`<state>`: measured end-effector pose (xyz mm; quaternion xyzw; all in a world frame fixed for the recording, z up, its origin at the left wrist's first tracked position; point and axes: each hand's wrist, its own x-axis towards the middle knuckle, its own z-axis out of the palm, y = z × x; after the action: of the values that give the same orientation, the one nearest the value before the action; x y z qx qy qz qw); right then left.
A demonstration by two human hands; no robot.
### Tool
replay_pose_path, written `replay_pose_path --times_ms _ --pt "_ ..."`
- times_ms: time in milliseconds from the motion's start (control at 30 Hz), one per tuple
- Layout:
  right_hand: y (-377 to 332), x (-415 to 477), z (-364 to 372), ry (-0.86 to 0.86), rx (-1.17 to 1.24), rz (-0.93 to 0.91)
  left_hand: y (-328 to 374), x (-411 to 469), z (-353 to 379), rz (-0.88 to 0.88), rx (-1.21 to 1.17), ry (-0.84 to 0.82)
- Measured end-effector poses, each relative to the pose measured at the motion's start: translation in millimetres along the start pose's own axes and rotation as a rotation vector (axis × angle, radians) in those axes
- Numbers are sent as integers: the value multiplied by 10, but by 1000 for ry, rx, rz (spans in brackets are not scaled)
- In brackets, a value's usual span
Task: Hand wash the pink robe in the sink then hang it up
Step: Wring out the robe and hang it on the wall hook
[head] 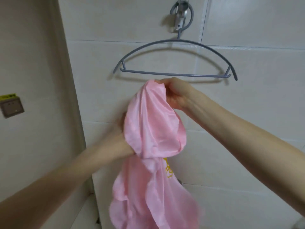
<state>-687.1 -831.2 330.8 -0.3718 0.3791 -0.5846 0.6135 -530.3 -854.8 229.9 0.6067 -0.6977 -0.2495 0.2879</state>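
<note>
Where white tiles (247, 113) meet a beige wall (33, 47), a grey hanger (175, 74) hangs.

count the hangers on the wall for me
1. A grey hanger hangs bare from the metal hook on the tiled wall, just above the right hand gripping the pink robe. Others may lie outside the view.
</note>
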Motion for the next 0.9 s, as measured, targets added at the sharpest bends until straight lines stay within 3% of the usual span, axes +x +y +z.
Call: replay_pose_path --times_ms 67,133,167,233,300,367,400,467,533,600,700,800,900 --pt "34 77 100 -79 -22 8 305 -109 -32 -45 -376 235" --pt "49 67 121 -144 -344 -31 233 37 96 244 -151 352" --pt "56 39 95 -88 -672 -103 336 82 192 372 -140 278" --pt "88 -5 -15 213 -1295 -394 334 151 39 373 -311 242" --pt "156 -176 -79 559 -1563 -685 388 185 -14 421 -475 300" --pt "267 -369 -180 715 -1424 -860 472 125 -54 388 -661 292" --pt "325 -458 -220 677 -1233 -882 502 119 -59 332 -752 282" --pt "453 -550 -237 435 -927 -777 553 127 -71 153 -871 143" --pt "645 -509 -198 277 -1086 -598 688 87 -104 51 -799 22" --pt "784 -326 -289 311 -1265 -604 783 168 -108 130 -640 118" --pt "670 -176 -533 383 -1179 -652 717 298 -259 410 -436 321" --pt "456 -193 -701 358 -925 -573 553 404 -460 341 -300 359" --pt "313 -194 -657 254 -602 -441 520 476 -616 375 184 382"
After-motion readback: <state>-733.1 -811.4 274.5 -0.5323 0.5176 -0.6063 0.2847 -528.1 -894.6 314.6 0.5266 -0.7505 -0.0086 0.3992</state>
